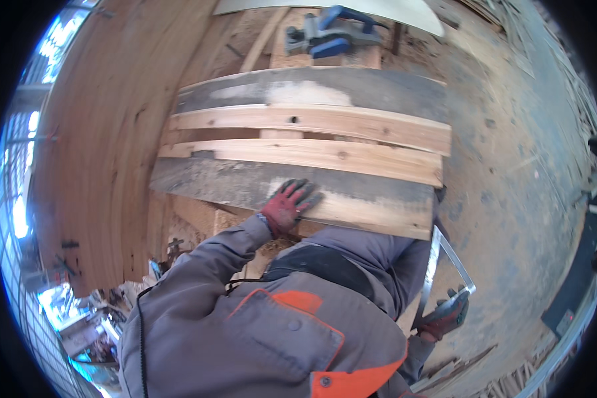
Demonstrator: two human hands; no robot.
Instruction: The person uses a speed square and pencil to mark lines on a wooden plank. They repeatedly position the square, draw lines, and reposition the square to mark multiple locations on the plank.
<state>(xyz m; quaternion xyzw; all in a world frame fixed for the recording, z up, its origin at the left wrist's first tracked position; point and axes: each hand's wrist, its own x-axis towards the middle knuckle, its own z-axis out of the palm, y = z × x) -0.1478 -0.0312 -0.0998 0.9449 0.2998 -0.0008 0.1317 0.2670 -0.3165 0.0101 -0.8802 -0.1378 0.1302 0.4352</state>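
My left hand (288, 207), in a red and dark grey work glove, lies flat on the near grey-stained board (371, 202) with its fingers spread. It grips nothing. Out to the right, beside my leg, my right hand (447, 316) is gloved too and closed around a silver metal triangular square (430, 262). The square's pointed end reaches up near the right end of the near board. Beyond that board lie two pale planks (325, 152) side by side, with gaps showing between them. A further grey-stained board (391, 89) lies behind them.
A blue and grey electric hand planer (335, 33) rests on wood past the boards. A large upright-looking wooden panel (106, 146) takes up the left. Scraps and clutter (99, 331) lie at lower left. Dusty floor (511, 166) stretches along the right, with a dark strip (570, 278) near the rim.
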